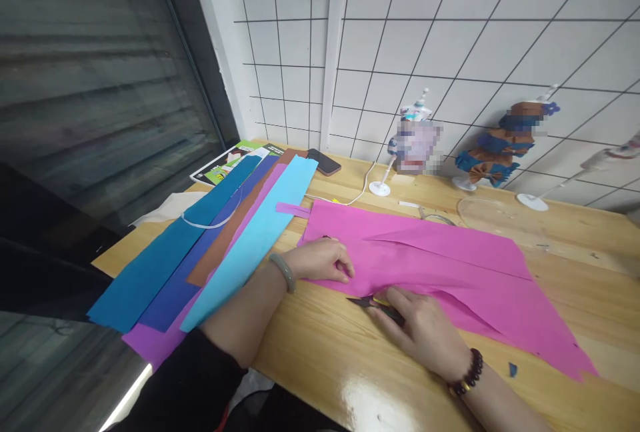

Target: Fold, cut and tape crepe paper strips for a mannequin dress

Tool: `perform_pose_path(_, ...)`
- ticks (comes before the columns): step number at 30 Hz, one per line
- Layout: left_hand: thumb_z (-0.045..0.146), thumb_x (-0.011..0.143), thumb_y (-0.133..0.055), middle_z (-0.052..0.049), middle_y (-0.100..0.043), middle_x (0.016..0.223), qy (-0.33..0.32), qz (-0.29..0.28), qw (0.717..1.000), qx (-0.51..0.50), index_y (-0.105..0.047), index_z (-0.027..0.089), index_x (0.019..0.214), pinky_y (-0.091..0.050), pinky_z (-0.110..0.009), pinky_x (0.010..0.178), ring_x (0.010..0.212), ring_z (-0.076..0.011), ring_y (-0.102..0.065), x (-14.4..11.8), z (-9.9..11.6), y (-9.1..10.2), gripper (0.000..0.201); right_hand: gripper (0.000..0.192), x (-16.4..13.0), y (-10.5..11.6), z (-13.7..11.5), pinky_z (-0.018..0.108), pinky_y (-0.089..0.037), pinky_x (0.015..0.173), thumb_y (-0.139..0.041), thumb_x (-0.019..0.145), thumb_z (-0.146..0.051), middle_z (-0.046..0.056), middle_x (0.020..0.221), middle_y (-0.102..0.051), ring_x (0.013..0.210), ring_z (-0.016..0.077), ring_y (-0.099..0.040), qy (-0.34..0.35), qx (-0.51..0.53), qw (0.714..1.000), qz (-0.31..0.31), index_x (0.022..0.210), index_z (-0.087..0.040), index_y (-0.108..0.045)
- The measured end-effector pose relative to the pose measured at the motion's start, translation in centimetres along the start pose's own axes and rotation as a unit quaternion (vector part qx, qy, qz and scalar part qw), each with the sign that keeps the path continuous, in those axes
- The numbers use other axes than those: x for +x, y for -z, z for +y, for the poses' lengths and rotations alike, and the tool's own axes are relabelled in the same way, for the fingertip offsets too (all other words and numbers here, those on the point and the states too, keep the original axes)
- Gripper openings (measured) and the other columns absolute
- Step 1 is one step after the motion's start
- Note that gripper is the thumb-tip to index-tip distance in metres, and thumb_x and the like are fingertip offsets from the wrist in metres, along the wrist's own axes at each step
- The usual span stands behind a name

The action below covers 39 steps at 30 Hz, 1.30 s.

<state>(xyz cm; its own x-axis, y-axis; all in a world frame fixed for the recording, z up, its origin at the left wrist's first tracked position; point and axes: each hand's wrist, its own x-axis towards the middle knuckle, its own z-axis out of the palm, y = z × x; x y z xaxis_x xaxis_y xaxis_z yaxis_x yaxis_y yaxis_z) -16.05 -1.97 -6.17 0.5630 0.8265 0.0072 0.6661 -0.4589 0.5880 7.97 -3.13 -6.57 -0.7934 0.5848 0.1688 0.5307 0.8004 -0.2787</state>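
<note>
A large pink paper sheet [450, 259] lies folded on the wooden table [350, 365]. My left hand [320, 260] rests with curled fingers on the sheet's near left corner, pressing it flat. My right hand [425, 329] sits at the sheet's front edge, its fingers around dark scissors [373, 303] whose tips point left along the table.
Long strips of teal, blue, brown, purple and light blue paper [210, 245] lie fanned out at the left. A phone [324, 161], a booklet [225, 164], a white cable and paper-dressed figures on stands [415, 142] stand along the tiled wall. A clear round plate [495, 215] lies behind the sheet.
</note>
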Motion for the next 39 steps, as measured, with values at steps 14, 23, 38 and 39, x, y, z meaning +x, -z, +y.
perform_pose_path(14,0.025,0.073,-0.067,0.0,-0.066,0.075,-0.007,0.002,1.0,0.002,-0.072,0.02,0.084,-0.037,-0.024,0.075,0.074,-0.012,-0.056,-0.13,-0.18,0.02,0.013,0.024,-0.52,-0.39,0.4,0.026,-0.04,0.054,-0.041,0.09,-0.039,0.002,0.072,-0.065,0.06,0.0147,-0.061,0.0,0.01,1.0,0.001,0.086,-0.021,-0.058)
perform_pose_path(23,0.026,0.073,-0.067,0.0,-0.066,0.075,-0.012,0.006,1.0,0.006,-0.072,0.02,0.083,-0.038,-0.023,0.075,0.075,-0.0121,-0.057,-0.07,-0.42,-0.23,0.013,0.027,0.3,-0.61,-0.48,0.026,-0.038,0.052,-0.04,0.089,-0.041,0.003,0.069,-0.064,0.057,0.015,-0.059,-0.004,0.003,1.0,-0.009,0.084,-0.021,-0.057)
perform_pose_path(38,0.026,0.073,-0.067,0.0,-0.067,0.074,-0.026,0.005,1.0,0.006,-0.072,0.02,0.084,-0.037,-0.024,0.075,0.074,-0.0121,-0.057,0.0,-0.6,-0.16,0.014,0.028,0.18,-0.63,-0.33,0.026,-0.041,0.054,-0.04,0.09,-0.04,0.004,0.071,-0.065,0.059,0.0156,-0.061,0.002,0.002,1.0,0.0,0.086,-0.019,-0.059)
perform_pose_path(39,0.026,0.073,-0.067,0.0,-0.067,0.074,-0.027,0.005,1.0,0.008,-0.072,0.02,0.084,-0.037,-0.024,0.075,0.074,-0.0121,-0.057,0.01,-0.61,-0.17,0.014,0.028,0.3,-0.66,-0.43,0.026,-0.04,0.054,-0.04,0.09,-0.04,0.004,0.071,-0.065,0.06,0.0157,-0.061,0.002,0.0,1.0,-0.003,0.086,-0.019,-0.059)
